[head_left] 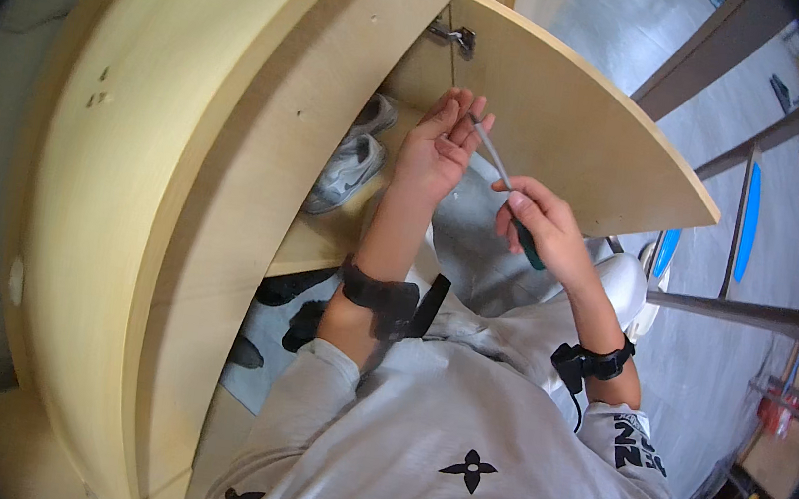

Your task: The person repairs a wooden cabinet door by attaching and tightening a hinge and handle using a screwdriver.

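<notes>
My right hand is closed around a screwdriver with a dark green handle and a thin metal shaft. The shaft points up and left, and its tip reaches the fingers of my left hand. That hand is palm up, its fingers loosely bent and apart; whether something small lies among them is too fine to tell. Both hands are in front of an open wooden cabinet door. Beyond my left fingers, a metal hinge shows at the door's inner edge.
Grey-white shoes sit inside the pale wooden cabinet, left of my left forearm. Metal frames with blue parts stand on the grey floor at right. Black bands circle both my forearms.
</notes>
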